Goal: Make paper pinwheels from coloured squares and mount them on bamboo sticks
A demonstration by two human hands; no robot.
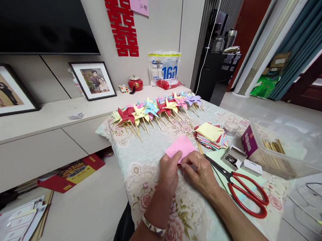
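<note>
A square of pink paper is held up over the flowered tablecloth. My left hand pinches its lower left edge, thumb on top. At its lower right corner is my right hand, fingers curled and pressed together on the paper's edge; whether a small item is between them is hidden. Scissors with red handles lie just right of my right hand, partly on light green paper. Behind them rests a stack of coloured paper squares. A small open box of dark pins sits close by.
Finished paper pinwheels on sticks lie in rows across the table's far side. A clear plastic bin with wooden sticks stands at the right, near a round clear container. Beyond is a cabinet with framed photos.
</note>
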